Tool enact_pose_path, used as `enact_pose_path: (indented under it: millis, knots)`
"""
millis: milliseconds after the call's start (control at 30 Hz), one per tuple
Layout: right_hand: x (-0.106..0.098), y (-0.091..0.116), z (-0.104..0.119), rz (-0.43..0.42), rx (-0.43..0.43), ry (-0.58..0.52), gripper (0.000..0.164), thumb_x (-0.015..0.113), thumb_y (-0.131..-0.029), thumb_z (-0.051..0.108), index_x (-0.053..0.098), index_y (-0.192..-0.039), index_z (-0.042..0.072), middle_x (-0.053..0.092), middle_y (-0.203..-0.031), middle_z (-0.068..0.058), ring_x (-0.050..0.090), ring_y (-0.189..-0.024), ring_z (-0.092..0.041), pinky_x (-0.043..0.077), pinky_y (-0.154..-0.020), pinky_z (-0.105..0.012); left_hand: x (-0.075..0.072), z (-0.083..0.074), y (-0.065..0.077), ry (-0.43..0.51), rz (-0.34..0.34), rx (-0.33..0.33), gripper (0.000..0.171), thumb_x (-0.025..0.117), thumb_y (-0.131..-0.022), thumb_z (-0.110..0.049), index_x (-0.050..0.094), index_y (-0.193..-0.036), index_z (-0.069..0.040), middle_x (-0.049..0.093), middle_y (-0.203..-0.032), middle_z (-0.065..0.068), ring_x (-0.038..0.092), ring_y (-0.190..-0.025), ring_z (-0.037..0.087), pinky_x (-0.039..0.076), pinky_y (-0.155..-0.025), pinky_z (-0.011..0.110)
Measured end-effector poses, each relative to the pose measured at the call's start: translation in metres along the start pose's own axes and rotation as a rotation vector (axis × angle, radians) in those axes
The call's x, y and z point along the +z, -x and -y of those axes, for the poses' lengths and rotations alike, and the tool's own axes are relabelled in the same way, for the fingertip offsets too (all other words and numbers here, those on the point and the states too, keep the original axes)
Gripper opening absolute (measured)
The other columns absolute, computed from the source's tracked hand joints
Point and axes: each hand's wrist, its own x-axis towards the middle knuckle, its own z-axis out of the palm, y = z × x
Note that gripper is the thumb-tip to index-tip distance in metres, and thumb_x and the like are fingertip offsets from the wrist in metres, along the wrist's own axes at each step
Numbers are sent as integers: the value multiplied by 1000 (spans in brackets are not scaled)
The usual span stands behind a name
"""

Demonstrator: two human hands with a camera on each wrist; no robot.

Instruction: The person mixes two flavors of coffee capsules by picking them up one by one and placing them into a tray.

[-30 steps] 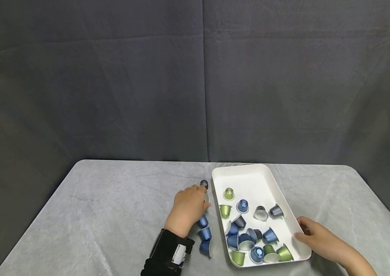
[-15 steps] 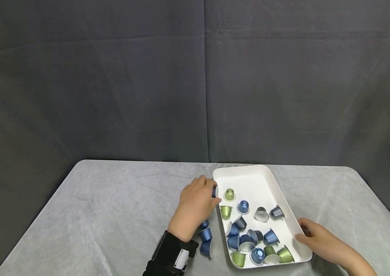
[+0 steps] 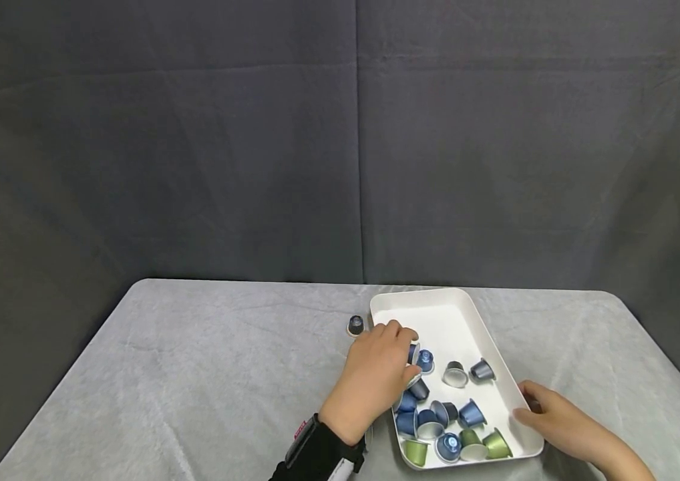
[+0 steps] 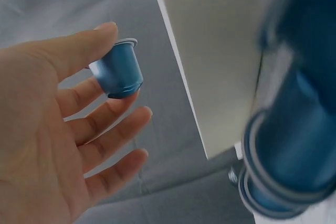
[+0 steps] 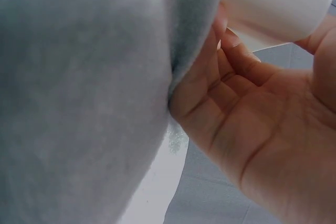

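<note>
My left hand [image 3: 376,375] is over the left side of a white tray [image 3: 436,310] in the head view. Between thumb and fingers it pinches a blue coffee capsule [image 4: 119,71], plain in the left wrist view, its rim toward the thumb. Inside the tray lie several blue, green and dark grey capsules, some tipped on their sides; a green capsule [image 3: 415,453] is at the front left. The hand covers part of the tray's left area. My right hand [image 3: 568,422] grips the tray's right side near the front corner, thumb at the rim and fingers lower down.
A dark capsule [image 3: 355,325] stands on the grey cloth-covered table [image 3: 208,374], left of the tray's far end. The left forearm hides most of the table just left of the tray. Behind the table hangs a dark grey curtain [image 3: 244,167].
My left hand has picked up the blue capsule from beside the dark one and carried it right, across the rim, over the tray. The right hand has stayed at the tray's edge.
</note>
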Motion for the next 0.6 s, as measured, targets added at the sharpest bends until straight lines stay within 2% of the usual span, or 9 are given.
enact_pose_path:
  millis: [167, 367, 467, 600]
  knots:
    - [1, 0, -1, 0, -12, 9, 29, 60, -94, 3, 54, -116, -15, 65, -108, -18, 64, -97, -29, 54, -73, -35, 2, -11, 1, -32, 9, 58, 40, 79, -83, -42, 68, -111, -16, 63, -96, -2, 60, -88, 14, 46, -72, 27]
    - [1, -1, -1, 0, -5, 15, 30, 60, -94, 3, 54, -117, -15, 65, -107, -17, 64, -96, -28, 54, -74, -37, 3, -23, 3, -60, 86, 102, 38, 75, -86, -45, 68, -114, -20, 65, -99, -6, 60, -93, 12, 45, -80, 26]
    - [1, 0, -1, 0, -8, 15, 30, 60, -94, 3, 54, -117, -15, 65, -107, -17, 64, -96, -28, 54, -74, -36, 4, -28, 4, -65, 121, 145, 38, 73, -87, -46, 68, -115, -20, 65, -101, -6, 60, -96, 10, 45, -84, 26]
    - [0, 0, -1, 2, -12, 14, 30, 60, -94, 3, 54, -116, -15, 65, -107, -17, 63, -96, -27, 54, -73, -34, 7, -33, 6, -58, 135, 188, 38, 73, -87, -47, 70, -114, -21, 65, -99, -8, 59, -95, 8, 45, -82, 24]
